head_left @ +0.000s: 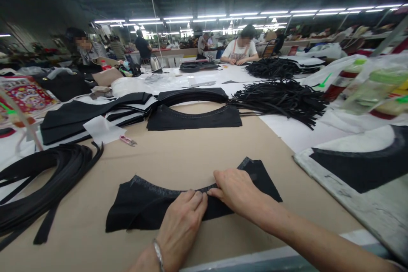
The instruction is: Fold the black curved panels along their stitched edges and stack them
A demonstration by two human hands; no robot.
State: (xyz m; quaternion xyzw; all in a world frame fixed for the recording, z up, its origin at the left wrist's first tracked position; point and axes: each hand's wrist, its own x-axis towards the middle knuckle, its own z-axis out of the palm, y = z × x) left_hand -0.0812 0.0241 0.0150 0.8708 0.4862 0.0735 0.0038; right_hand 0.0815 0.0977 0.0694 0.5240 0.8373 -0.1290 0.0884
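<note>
A black curved fabric piece (143, 208) lies on the tan work surface (153, 153), its concave edge facing away from me and lined with a grey, speckled band. My left hand (185, 221), with a silver bracelet at the wrist, pinches that edge near its middle, fingers pressed together. Just to the right, my right hand (237, 189) has its fingers closed on the same edge, thumb and fingertips almost touching the left hand's. Beyond them sits a stack of similar black curved pieces (194, 119) with stitching along the curve.
Pink-handled snips (128, 140) lie by white paper (103, 129). Black strips (47, 178) are coiled at left; a pile of black cords (280, 97) is at back right. A board (347, 204) with black fabric is at right. Another person (240, 49) works across the table.
</note>
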